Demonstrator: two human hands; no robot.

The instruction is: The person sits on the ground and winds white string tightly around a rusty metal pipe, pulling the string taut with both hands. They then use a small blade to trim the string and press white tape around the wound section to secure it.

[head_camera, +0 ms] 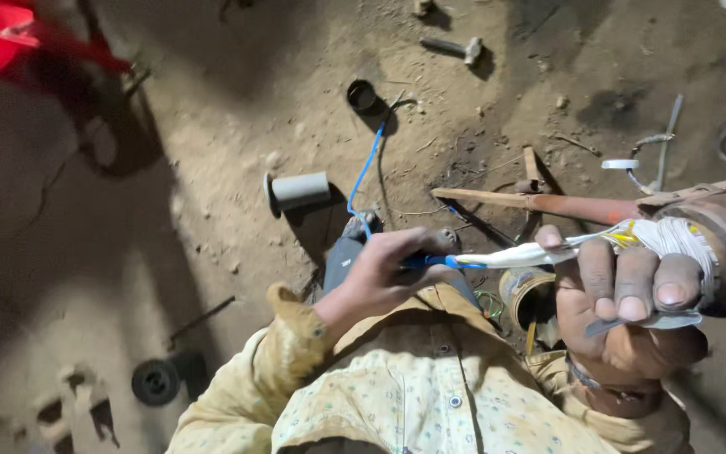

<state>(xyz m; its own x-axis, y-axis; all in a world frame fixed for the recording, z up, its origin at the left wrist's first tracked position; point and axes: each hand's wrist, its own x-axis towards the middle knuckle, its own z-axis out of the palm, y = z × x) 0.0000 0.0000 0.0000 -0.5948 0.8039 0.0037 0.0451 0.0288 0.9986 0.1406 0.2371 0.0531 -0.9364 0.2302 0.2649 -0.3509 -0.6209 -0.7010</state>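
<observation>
— Hands first: what does each hold?
— Left hand [380, 273] pinches a blue wire [365, 172] where it meets a white sleeve [523, 254]. Right hand [632, 307] grips a small blade [644, 321] against the white-wound coil [674, 238].
— And round about?
— On the dirt floor [212, 168]: grey pipe piece [300, 190] at ten o'clock of the left hand, hammer [455, 48] at twelve.

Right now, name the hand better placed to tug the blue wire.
Left: the left hand pinches the blue wire; the right hand is busy holding a blade and white sleeving.
</observation>
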